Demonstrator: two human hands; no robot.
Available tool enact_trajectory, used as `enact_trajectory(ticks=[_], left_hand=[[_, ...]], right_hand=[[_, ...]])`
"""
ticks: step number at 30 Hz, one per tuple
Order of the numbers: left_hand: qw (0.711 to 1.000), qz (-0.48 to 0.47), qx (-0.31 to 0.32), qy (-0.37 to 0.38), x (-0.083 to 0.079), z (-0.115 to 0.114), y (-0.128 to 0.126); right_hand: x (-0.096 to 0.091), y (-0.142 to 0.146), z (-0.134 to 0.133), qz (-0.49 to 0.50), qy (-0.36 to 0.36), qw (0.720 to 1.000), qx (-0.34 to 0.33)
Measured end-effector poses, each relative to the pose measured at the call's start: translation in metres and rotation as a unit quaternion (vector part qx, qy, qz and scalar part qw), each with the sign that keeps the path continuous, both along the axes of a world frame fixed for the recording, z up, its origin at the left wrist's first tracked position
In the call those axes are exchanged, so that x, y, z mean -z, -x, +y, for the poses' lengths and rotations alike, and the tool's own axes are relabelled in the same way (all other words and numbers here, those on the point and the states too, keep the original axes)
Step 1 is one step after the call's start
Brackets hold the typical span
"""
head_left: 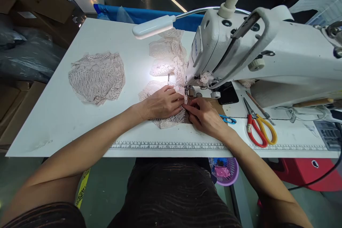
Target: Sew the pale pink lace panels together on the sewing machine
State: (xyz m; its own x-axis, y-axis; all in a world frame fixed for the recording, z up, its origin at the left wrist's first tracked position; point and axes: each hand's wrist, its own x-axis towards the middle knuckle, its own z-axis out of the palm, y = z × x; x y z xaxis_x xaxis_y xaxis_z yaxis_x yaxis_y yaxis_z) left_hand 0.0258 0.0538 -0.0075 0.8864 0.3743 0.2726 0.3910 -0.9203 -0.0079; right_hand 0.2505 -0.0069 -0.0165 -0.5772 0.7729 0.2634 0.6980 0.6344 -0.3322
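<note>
My left hand (163, 102) lies on a piece of pale pink lace (171, 121), fingers curled and pressed down on it just left of the presser foot (190, 91) of the white sewing machine (256, 53). My right hand (206, 115) meets it from the right, fingertips pinching the lace edge in front of the needle. More of the same lace (167, 55) trails away behind the machine head under the lit lamp (153, 26).
A pile of pink lace pieces (97, 76) rests on the white table (66, 114) at the left. Red and yellow scissors (258, 126) and blue thread snips (227, 119) lie right of my hands. A ruler strip (168, 146) runs along the front edge. A purple basket (224, 171) hangs below.
</note>
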Motion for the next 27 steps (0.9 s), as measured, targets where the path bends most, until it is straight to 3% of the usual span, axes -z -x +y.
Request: enact_trajectory(ticks=[11,19,22,27], left_hand=[[0.997,-0.002,-0.036,0.075,-0.002,0.004,0.004],[0.988,0.006,-0.141,0.057,0.001,-0.012,-0.009],[0.986,-0.003,-0.159,0.056,0.003,-0.013,-0.012],[0.988,-0.035,-0.141,0.057,0.004,-0.008,-0.009]], right_hand=[[-0.004,0.002,0.009,-0.047,0.007,0.999,0.025],[0.001,0.008,0.014,-0.092,-0.011,0.994,0.052],[-0.001,0.004,0.018,-0.069,0.005,0.997,0.046],[-0.01,-0.014,0.019,0.048,0.065,0.996,0.034]])
